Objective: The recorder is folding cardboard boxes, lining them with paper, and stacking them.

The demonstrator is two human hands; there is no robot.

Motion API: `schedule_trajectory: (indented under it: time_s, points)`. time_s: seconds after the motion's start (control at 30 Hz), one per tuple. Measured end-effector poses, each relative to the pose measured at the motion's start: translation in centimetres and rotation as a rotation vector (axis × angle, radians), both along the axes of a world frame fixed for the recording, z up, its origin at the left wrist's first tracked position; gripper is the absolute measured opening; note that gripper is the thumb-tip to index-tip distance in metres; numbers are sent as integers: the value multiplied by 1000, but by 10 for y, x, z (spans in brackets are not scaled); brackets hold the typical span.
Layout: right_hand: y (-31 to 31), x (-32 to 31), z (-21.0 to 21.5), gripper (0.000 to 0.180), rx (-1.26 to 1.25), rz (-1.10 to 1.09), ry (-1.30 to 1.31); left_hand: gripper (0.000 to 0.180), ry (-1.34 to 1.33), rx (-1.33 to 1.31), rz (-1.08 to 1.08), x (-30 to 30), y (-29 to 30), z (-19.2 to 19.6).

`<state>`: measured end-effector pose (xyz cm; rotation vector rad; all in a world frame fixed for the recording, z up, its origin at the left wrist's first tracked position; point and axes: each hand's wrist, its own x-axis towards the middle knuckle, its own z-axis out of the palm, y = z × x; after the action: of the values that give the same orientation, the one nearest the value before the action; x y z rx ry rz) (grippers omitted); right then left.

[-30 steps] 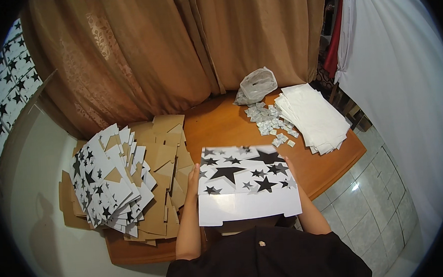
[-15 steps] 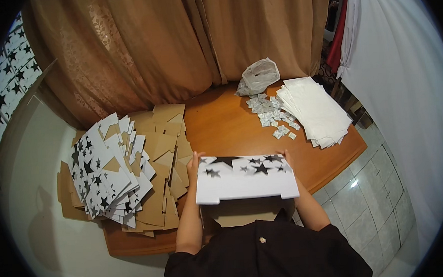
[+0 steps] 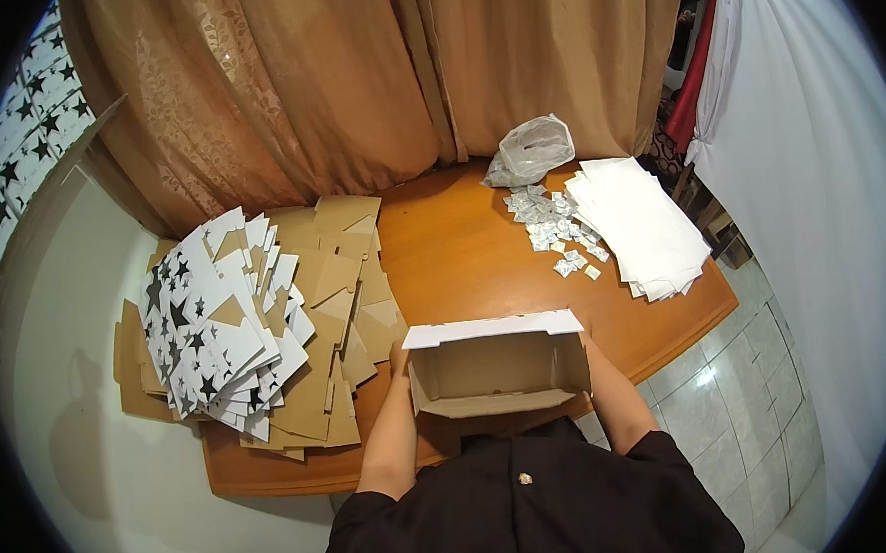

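Brown curtains behind wooden table; tiled floor.

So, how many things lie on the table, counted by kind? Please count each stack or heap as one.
Open cardboard box, between both hands: 1
Stack of flat star-printed box blanks: 1
Stack of white sheets: 1
Heap of small packets: 1
Clear plastic bag: 1
Total: 5

The box hides the right hand entirely and most of the left hand.

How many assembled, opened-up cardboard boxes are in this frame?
1: the open brown cardboard box with a white outer face, held at the near table edge between the left hand and right hand. The rest lie as flat star-printed blanks.
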<state>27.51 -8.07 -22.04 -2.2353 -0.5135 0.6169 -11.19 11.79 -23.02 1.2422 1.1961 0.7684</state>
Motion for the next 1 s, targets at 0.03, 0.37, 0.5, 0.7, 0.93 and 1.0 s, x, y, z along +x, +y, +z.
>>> schedule_trajectory:
  time_s: [0.03,0.37,0.5,0.7,0.93,1.0]
  points:
    - [9,16,-2,41,-52,-9,-84,58,462,42,-15,20,-17,24]
    - [-29,-54,203,50,582,31,640,39,-24,154,246,-13,-50,130]
    - [-79,-65,260,73,654,180,488,29,-143,357,315,12,-89,257]
    - [-108,-101,226,91,561,389,164,29,-497,366,-77,62,-161,324]
    - [-127,-76,227,65,574,408,173,25,-355,362,-44,88,-136,263]
    - [-127,-74,234,64,594,409,161,32,-213,402,5,71,-117,254]
